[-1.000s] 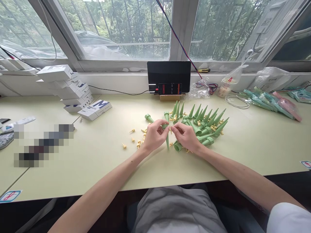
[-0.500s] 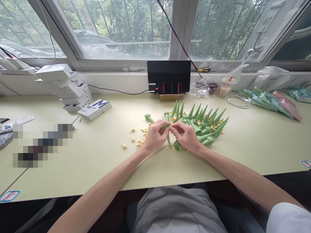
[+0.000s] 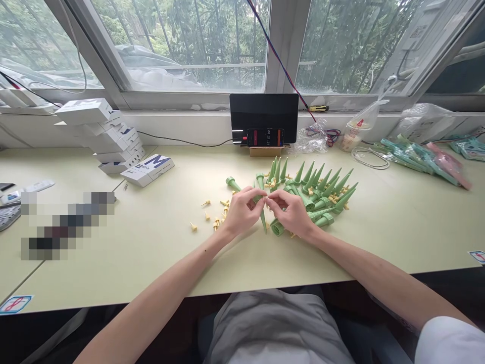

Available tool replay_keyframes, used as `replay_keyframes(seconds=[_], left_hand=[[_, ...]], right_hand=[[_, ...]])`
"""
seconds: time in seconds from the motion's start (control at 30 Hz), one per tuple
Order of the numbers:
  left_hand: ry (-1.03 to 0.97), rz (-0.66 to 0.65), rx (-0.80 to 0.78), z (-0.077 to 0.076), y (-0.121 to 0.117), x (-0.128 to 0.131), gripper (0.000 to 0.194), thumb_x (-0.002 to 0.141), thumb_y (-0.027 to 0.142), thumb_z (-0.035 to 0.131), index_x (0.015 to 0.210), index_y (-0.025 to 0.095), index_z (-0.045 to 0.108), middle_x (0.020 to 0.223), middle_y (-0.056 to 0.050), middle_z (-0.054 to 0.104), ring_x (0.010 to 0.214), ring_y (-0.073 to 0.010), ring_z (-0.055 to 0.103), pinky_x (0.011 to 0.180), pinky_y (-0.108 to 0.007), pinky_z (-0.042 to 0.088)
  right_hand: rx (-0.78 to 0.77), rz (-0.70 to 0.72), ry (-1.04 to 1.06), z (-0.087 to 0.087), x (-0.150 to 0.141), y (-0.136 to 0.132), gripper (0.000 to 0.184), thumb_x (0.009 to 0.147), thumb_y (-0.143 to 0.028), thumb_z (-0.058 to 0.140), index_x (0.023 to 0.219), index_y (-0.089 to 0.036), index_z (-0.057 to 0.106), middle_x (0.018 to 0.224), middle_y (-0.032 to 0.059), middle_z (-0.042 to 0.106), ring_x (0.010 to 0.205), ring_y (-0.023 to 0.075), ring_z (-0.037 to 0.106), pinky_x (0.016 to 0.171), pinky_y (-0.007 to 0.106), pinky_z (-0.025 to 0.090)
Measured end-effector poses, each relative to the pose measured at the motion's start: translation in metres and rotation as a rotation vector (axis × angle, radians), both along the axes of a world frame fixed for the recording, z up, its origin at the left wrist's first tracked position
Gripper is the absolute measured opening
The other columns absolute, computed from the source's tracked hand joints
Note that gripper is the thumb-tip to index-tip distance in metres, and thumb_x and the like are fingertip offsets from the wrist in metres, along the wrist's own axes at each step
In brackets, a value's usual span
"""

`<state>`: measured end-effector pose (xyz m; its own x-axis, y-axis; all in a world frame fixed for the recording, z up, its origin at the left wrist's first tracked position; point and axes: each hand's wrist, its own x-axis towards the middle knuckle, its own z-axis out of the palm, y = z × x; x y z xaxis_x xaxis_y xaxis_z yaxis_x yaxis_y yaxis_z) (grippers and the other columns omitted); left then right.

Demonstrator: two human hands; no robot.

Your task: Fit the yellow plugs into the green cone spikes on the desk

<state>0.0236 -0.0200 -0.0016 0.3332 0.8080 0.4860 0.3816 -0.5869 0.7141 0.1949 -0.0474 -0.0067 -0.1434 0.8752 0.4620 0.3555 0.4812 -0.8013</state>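
A stack of white boxes (image 3: pixel 109 139) rises at the left of the frame, with another white box (image 3: pixel 148 170) lying just beside it. At upper centre a phone (image 3: pixel 265 137) leans before a dark tablet (image 3: pixel 264 114). At right, a bagged cup (image 3: pixel 353 135) stands near green and pink plastic packets (image 3: pixel 426 156) on the bench (image 3: pixel 397 222).

Tapered plastic spikes (image 3: pixel 262 221): uniform green. Small plastic pegs (image 3: pixel 194 227): plain yellow. Smooth flat tabletop (image 3: pixel 151 263): pale yellow-green; rectangular cardboard box (image 3: pixel 148 170): white, blue lettering.

Dozen-plus green spikes (image 3: pixel 299 174), dozen-plus yellow pegs (image 3: pixel 194 228)
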Motion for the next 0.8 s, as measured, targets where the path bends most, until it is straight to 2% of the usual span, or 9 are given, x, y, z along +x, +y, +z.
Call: replay_keyframes(seconds=[0.27, 0.6, 0.8], left_hand=[[0.011, -0.021, 0.007, 0.0037, -0.0009, -0.0001, 0.015, 0.09, 0.022, 0.059, 0.094, 0.019, 0.073, 0.077, -0.001, 0.057, 0.054, -0.0068, 0.047, 0.05, -0.02, 0.04], [0.011, -0.036, -0.007, 0.0039, -0.0013, -0.0002, 0.015, 0.09, 0.022, 0.059, 0.095, 0.018, 0.073, 0.08, -0.001, 0.059, 0.056, -0.0072, 0.049, 0.053, -0.022, 0.043], [0.018, -0.042, -0.004, 0.0045, -0.0013, -0.0002, 0.015, 0.09, 0.022, 0.059, 0.094, 0.018, 0.073, 0.078, -0.001, 0.057, 0.056, -0.0073, 0.048, 0.052, -0.021, 0.042]], right_hand=[[-0.027, 0.001, 0.008, 0.0019, 0.0008, -0.0001, 0.031, 0.096, -0.048, 0.057, 0.085, -0.02, 0.062, 0.068, 0.0016, 0.061, 0.057, 0.0144, 0.056, 0.052, 0.027, 0.046], [-0.011, 0.007, 0.01, -0.0005, 0.0018, 0.0009, 0.028, 0.097, -0.044, 0.057, 0.084, -0.019, 0.062, 0.067, 0.0005, 0.061, 0.056, 0.0135, 0.056, 0.053, 0.026, 0.045], [-0.017, -0.01, -0.005, -0.0004, 0.0016, 0.0011, 0.032, 0.097, -0.048, 0.056, 0.082, -0.019, 0.061, 0.065, 0.0004, 0.06, 0.055, 0.0136, 0.055, 0.053, 0.026, 0.044]])
